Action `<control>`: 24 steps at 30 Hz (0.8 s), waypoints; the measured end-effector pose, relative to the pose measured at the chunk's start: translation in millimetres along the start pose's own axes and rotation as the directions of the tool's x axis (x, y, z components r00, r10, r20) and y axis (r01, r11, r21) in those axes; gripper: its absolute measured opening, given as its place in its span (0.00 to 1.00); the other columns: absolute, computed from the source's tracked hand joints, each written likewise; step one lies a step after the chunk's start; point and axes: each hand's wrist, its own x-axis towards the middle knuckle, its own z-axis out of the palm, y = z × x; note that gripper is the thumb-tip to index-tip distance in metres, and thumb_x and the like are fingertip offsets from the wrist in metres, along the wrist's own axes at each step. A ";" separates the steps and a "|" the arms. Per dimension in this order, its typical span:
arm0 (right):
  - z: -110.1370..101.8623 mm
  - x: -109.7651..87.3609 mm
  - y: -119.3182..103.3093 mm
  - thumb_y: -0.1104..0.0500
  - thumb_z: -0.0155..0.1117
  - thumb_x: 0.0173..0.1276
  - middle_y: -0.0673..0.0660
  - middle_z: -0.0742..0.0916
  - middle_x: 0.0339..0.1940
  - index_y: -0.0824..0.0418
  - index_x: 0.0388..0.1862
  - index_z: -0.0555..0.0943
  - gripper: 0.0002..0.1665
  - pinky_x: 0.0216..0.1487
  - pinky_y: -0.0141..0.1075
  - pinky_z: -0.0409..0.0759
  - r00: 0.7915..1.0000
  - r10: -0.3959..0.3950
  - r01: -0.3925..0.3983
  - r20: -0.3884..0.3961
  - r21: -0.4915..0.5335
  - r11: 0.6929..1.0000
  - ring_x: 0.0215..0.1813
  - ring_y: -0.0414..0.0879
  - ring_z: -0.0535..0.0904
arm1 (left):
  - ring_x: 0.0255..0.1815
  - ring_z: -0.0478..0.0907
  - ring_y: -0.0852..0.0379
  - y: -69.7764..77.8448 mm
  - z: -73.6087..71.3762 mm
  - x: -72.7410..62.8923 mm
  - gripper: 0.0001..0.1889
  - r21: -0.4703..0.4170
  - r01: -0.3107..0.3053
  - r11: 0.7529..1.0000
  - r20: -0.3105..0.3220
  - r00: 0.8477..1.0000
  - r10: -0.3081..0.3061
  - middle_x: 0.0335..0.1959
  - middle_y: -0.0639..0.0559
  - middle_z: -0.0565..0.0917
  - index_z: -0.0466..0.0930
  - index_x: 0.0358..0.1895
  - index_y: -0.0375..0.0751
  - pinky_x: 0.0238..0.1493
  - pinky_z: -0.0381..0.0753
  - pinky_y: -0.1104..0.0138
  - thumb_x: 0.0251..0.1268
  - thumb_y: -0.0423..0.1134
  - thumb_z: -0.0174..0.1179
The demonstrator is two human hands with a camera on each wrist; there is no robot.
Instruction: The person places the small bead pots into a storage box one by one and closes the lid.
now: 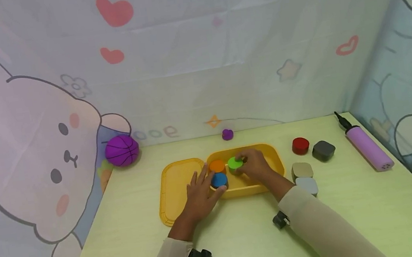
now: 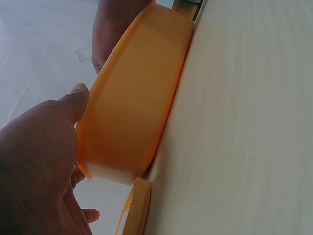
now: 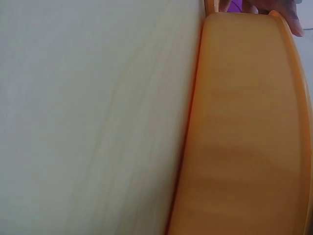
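In the head view my right hand (image 1: 254,164) reaches into a yellow-orange box (image 1: 251,190) and pinches a green round block (image 1: 234,162) between thumb and fingers. Left of it in the box sit an orange round block (image 1: 217,165) and a blue round block (image 1: 219,179). My left hand (image 1: 200,196) rests spread at the box's left end, fingers extended toward the rim. The left wrist view has its thumb (image 2: 76,100) against the rim of the box (image 2: 134,93). The right wrist view is mostly filled by the box's outer wall (image 3: 244,122); the green block is hidden there.
A yellow lid (image 1: 173,193) lies left of the box. To the right are red (image 1: 300,145), dark grey (image 1: 323,150), beige (image 1: 302,170) and light grey (image 1: 307,185) blocks, plus a purple pump (image 1: 369,148). A purple ball (image 1: 122,151) and small purple piece (image 1: 227,134) sit at the back.
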 end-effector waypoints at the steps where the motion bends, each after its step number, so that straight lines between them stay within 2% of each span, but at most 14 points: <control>1: -0.2 -0.3 -0.6 0.68 0.85 0.60 0.66 0.92 0.55 0.69 0.54 0.90 0.22 0.60 0.51 0.87 1.000 0.005 -0.005 0.004 -0.011 1.000 0.52 0.58 0.85 | 0.91 0.43 0.24 -0.2 0.3 0.1 0.40 -0.001 0.000 1.000 0.000 1.000 0.000 0.94 0.46 0.49 0.65 0.86 0.43 0.77 0.46 0.15 0.83 0.64 0.55; 5: -0.4 -0.5 -1.7 0.67 0.85 0.61 0.65 0.91 0.57 0.69 0.56 0.89 0.24 0.59 0.50 0.87 1.000 0.014 -0.013 0.026 -0.032 0.999 0.51 0.56 0.84 | 0.91 0.44 0.24 -2.1 1.7 -0.1 0.39 -0.011 -0.006 1.000 -0.010 1.000 0.006 0.94 0.46 0.49 0.65 0.86 0.44 0.76 0.46 0.15 0.83 0.63 0.55; 14: 1.5 1.9 -2.7 0.67 0.83 0.64 0.69 0.88 0.62 0.72 0.62 0.86 0.27 0.67 0.55 0.85 0.999 -0.010 0.013 0.046 -0.066 0.998 0.62 0.64 0.84 | 0.91 0.42 0.24 -2.3 1.8 1.1 0.40 -0.013 -0.008 1.000 -0.012 1.000 0.008 0.94 0.47 0.48 0.65 0.86 0.44 0.77 0.44 0.15 0.83 0.64 0.55; 24: -0.8 -0.7 -4.6 0.70 0.80 0.66 0.70 0.88 0.63 0.72 0.63 0.86 0.26 0.65 0.54 0.88 0.998 -0.016 0.017 0.067 -0.015 1.000 0.60 0.62 0.87 | 0.91 0.43 0.24 -3.1 2.3 1.5 0.39 -0.006 -0.010 1.000 -0.010 1.000 0.010 0.94 0.45 0.49 0.65 0.86 0.44 0.76 0.46 0.15 0.83 0.62 0.56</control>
